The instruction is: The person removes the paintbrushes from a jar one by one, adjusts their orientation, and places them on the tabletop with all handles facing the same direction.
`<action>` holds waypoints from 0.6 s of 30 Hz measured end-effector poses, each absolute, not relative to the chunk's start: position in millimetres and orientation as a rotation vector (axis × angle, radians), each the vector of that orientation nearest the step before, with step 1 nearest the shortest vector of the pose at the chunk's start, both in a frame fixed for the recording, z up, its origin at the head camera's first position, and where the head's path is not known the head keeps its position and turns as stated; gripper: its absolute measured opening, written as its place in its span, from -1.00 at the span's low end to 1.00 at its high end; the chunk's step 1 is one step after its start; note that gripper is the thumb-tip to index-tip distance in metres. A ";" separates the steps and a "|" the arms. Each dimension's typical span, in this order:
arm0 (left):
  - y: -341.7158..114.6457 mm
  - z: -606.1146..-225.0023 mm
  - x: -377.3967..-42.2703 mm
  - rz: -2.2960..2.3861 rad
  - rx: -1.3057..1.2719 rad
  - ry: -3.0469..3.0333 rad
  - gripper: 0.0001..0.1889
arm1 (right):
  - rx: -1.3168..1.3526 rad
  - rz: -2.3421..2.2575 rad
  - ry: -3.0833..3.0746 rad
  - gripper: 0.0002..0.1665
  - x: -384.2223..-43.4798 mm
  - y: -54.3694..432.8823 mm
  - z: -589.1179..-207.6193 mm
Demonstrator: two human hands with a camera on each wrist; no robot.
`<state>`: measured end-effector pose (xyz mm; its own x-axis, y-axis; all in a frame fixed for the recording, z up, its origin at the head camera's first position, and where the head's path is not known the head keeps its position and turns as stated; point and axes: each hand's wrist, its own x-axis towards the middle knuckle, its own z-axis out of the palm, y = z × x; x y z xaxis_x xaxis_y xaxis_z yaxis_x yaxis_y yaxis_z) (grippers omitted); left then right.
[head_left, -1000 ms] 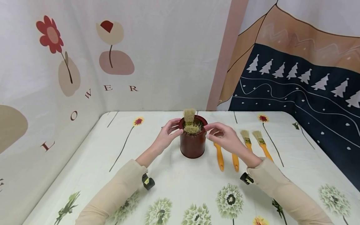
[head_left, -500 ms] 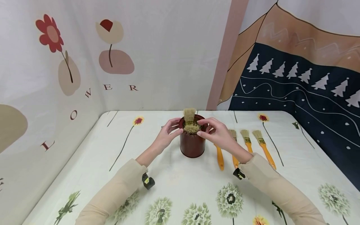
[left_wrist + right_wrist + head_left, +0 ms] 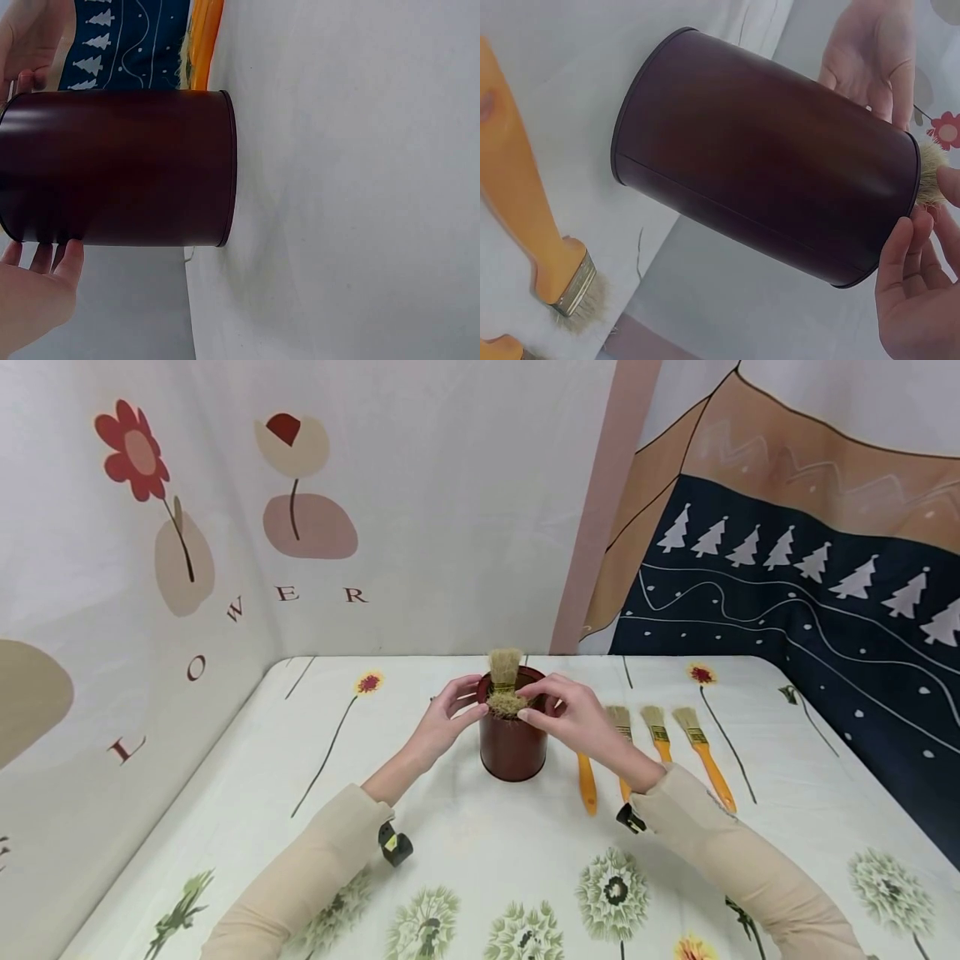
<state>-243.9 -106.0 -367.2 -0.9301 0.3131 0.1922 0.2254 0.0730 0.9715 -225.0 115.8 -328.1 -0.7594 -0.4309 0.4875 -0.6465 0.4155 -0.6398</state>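
Note:
A dark red-brown cylindrical can (image 3: pixel 513 752) stands upright near the far side of the table. A paintbrush (image 3: pixel 505 670) sticks up out of it, pale bristles on top. In front of that one, the bristles of another paintbrush (image 3: pixel 504 704) show at the rim, splayed. My left hand (image 3: pixel 447 717) holds the can by the left of its rim, fingertips and thumb on the wall in the left wrist view. My right hand (image 3: pixel 570 714) is at the right of the rim, thumb and forefinger pinching the front brush's bristles. The handles are hidden inside the can.
Right of the can lie several orange-handled paintbrushes (image 3: pixel 702 756), bristles toward the back, partly under the right forearm. The white cloth (image 3: pixel 465 860) has printed flowers. Printed curtains (image 3: pixel 450 527) hang behind the table.
My right hand has moved left, from the can's right edge onto the front brush's bristles. The left hand and the can have stayed in place.

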 end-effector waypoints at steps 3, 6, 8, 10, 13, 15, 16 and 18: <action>-105.9 -367.1 -243.6 2.017 0.566 2.253 -0.46 | 0.945 1.259 -2.424 -0.80 -224.4 114.2 -327.2; -106.3 -367.2 -243.6 2.024 0.569 2.254 -0.46 | 0.946 1.266 -2.416 -0.84 -224.4 113.3 -326.9; -106.6 -367.5 -243.8 2.032 0.585 2.248 -0.46 | 0.944 1.271 -2.410 -0.86 -224.5 112.9 -327.0; -106.7 -367.6 -243.9 2.033 0.587 2.251 -0.46 | 0.939 1.274 -2.403 -0.87 -225.0 112.9 -327.4; -106.9 -367.5 -243.9 2.032 0.598 2.249 -0.46 | 0.927 1.276 -2.394 -0.88 -226.1 113.4 -328.6; -106.5 -366.9 -243.8 2.029 0.589 2.248 -0.47 | 0.927 1.285 -2.379 -0.89 -227.2 113.9 -329.4; -106.3 -366.7 -243.8 2.033 0.588 2.243 -0.48 | 0.926 1.289 -2.372 -0.89 -227.7 114.0 -329.6; -105.7 -365.9 -244.1 2.038 0.588 2.235 -0.48 | 0.924 1.296 -2.361 -0.89 -228.4 114.4 -329.0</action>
<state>-244.1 -105.7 -365.9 -0.9254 0.3167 0.2080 0.2363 0.0532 0.9702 -228.4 114.4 -329.0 -0.7510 -0.3948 0.5293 -0.6585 0.3887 -0.6444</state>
